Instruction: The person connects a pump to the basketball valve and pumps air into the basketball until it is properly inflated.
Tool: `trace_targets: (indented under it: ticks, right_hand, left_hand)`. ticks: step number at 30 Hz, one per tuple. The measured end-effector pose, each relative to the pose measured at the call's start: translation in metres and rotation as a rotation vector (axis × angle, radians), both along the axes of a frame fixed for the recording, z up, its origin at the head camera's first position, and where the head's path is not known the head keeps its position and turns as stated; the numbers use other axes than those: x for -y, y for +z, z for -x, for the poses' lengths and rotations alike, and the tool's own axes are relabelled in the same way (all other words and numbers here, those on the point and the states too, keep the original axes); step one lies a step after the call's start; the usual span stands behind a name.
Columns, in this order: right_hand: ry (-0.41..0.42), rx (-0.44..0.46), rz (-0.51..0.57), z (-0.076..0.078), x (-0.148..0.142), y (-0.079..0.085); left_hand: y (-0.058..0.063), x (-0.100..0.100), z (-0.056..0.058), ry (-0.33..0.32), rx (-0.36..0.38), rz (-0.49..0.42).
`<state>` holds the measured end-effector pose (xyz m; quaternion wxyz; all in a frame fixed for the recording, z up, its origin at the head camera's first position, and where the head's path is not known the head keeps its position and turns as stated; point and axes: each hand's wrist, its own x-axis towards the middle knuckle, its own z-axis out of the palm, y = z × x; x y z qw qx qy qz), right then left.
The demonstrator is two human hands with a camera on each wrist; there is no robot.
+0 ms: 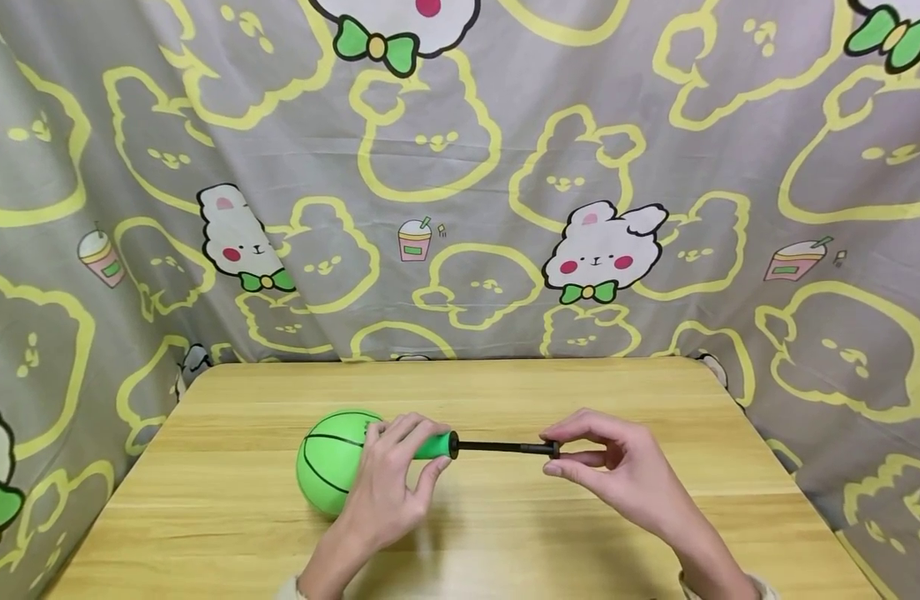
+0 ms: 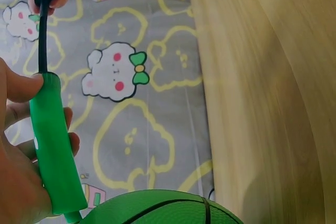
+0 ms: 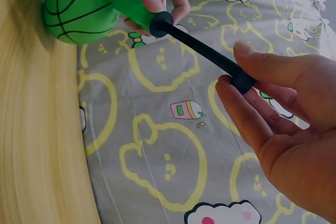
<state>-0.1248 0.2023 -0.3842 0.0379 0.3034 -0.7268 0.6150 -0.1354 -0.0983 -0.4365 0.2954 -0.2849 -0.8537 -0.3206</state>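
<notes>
A green ball [image 1: 331,458] with black basketball lines is on the table, left of centre. My left hand [image 1: 388,475] grips the green barrel of a hand pump [image 2: 55,145], whose lower end meets the ball in the left wrist view. The black pump rod [image 1: 497,447] is drawn out to the right of the barrel. My right hand [image 1: 625,467] pinches the black knob [image 3: 242,81] at the rod's end between thumb and fingers. Exactly how the pump's tip joins the ball is hidden in the head view by my left hand.
A light wooden table [image 1: 580,533] with rounded far corners lies under the hands. Behind it and at both sides hangs a grey curtain [image 1: 460,225] printed with yellow outlines, white rabbits and pink cups, close to the table's far edge.
</notes>
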Motion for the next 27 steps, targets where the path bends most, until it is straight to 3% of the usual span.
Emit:
trace_targets:
  ticks: [18,27]
  right_hand:
    - [-0.023,-0.085,0.126,0.003,0.011,-0.01]
    - [-0.078,-0.033,0.116,0.0,0.023,-0.016]
  left_hand:
    - [0.003,0.0,0.0,0.018,-0.026,-0.002]
    - [0.002,-0.001,-0.003,0.032,-0.027,-0.005]
